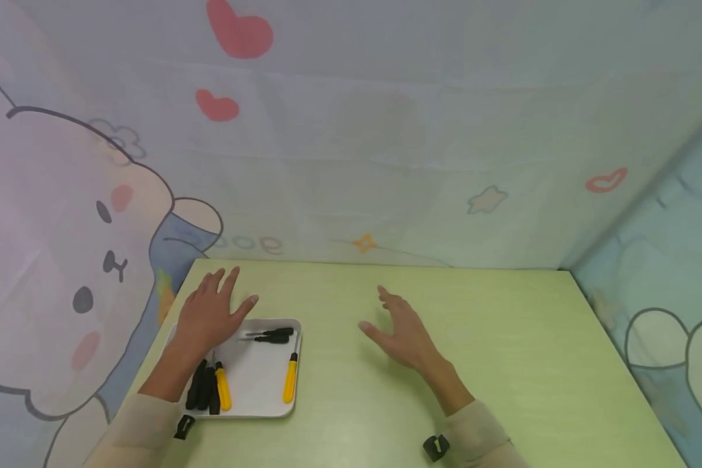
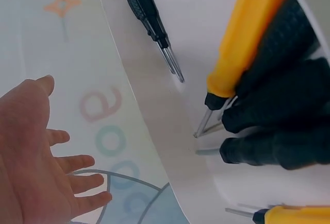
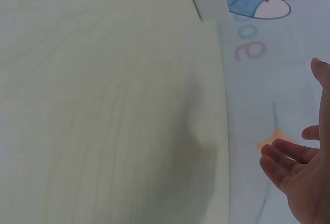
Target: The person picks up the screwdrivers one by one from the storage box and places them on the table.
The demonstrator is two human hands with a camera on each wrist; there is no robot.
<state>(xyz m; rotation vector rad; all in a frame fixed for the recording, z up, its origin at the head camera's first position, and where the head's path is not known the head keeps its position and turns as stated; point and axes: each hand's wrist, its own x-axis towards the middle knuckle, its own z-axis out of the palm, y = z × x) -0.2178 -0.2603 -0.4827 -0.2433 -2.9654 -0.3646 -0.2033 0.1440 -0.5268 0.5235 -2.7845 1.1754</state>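
Note:
A white tray (image 1: 257,377) holds screwdrivers at the left of the table. My left hand (image 1: 207,315) hovers over the tray's far left part, fingers spread, holding nothing. Several black-handled screwdrivers (image 2: 278,95) lie bunched at the tray's left side, partly behind my left forearm in the head view. Against them rests a yellow screwdriver (image 1: 223,389). Another yellow screwdriver (image 1: 290,380) lies along the right wall. Two small black screwdrivers (image 1: 275,338) lie near the far right corner. To the right of the tray, my right hand (image 1: 406,335) is held above the table with relaxed fingers, nothing in it.
The light green table (image 1: 503,338) reaches back to a printed cloth backdrop (image 1: 357,130) with hearts and a cartoon animal. A similar cloth (image 1: 667,260) hangs along the right side. Black clips (image 1: 435,447) show near both sleeves.

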